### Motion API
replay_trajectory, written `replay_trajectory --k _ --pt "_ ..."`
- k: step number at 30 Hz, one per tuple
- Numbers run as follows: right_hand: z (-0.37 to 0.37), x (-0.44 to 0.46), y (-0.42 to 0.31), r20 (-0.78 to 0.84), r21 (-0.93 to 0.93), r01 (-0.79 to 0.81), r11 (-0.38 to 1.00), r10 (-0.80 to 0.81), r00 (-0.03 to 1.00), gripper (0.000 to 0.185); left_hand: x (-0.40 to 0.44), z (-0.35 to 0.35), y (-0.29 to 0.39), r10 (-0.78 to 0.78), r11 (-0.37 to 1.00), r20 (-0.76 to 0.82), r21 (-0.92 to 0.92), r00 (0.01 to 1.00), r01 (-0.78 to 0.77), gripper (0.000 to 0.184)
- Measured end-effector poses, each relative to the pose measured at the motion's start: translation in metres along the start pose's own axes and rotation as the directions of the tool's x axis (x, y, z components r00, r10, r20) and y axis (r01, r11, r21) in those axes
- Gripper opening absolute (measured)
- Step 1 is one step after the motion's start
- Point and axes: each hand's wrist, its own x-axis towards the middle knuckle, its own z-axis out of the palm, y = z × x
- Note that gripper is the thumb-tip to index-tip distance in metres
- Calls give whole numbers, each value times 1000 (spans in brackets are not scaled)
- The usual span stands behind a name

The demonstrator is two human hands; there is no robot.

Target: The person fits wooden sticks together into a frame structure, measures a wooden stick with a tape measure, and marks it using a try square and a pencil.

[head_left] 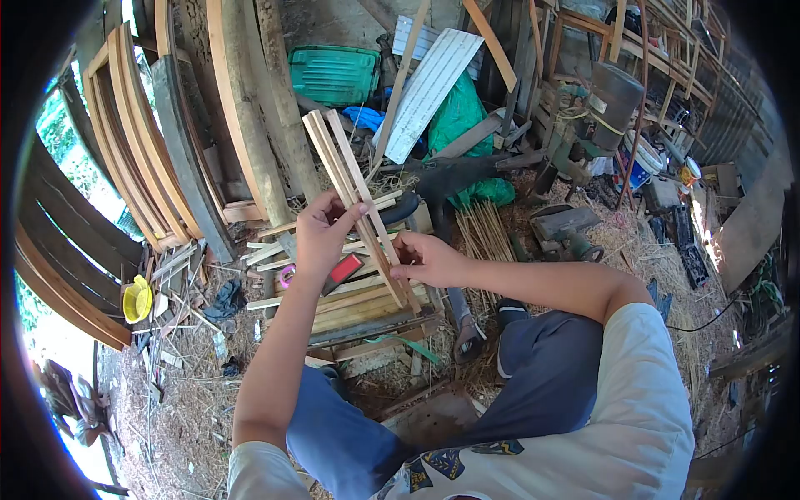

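Note:
My left hand (327,233) is closed around a small bundle of thin wooden strips (335,158), with the thumb lying across them. Lower down, my right hand (427,259) pinches the right-hand strip between thumb and fingers. The strips are held slanted above a low wooden bench (367,318), their top ends pointing away from me. More pale wood strips (271,254) lie across the bench. A red and black block-like object (343,271) rests there below my left hand, beside a pink ring (287,275), possibly a tape roll.
Tall wooden frames (137,125) and a log (279,92) lean at the left. Behind stand a green plastic crate (335,75) and a white panel (429,92). A bundle of thin sticks (483,233) and a metal machine (596,117) are on the right. A yellow container (137,300) sits left.

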Motion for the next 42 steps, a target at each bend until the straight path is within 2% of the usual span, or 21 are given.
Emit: replay_trajectory --k 4,8,13,16,26,29,34,37,40,42 --pt "1 0 -3 12 30 -10 999 10 1000 32 -1 -1 4 -2 996 -2 86 1000 2 27" --pt "4 0 -7 -42 -37 5 999 -7 999 33 -4 0 10 33 991 -2 129 999 -33 25" --pt "10 2 -1 -126 -68 111 991 -119 985 33 -6 5 2 30 999 7 -17 1000 -30 28" --pt "13 -2 -4 -110 48 27 998 -21 994 34 -6 6 1 21 999 12 -48 1000 -20 31" --pt "11 0 -2 -103 8 20 1000 -19 994 36 -8 7 -5 60 994 31 -90 998 -57 29" --pt "9 -2 -7 -100 -1 30 1000 -30 995 38 -9 6 -3 37 987 42 -160 998 -30 30" --pt "5 -4 -17 -65 -21 -21 1000 20 998 39 -9 4 -2 36 989 55 -145 998 -28 28" --pt "7 -5 -14 -74 53 7 999 -3 997 37 -9 0 0 30 994 42 -107 999 -26 26" --pt "2 -9 -20 -92 -10 -2 1000 1 996 25 -10 -5 7 48 999 12 -26 999 -48 24" --pt "-3 -10 -21 -88 -58 17 998 -23 996 25 -11 -10 10 67 998 4 8 998 -67 24"
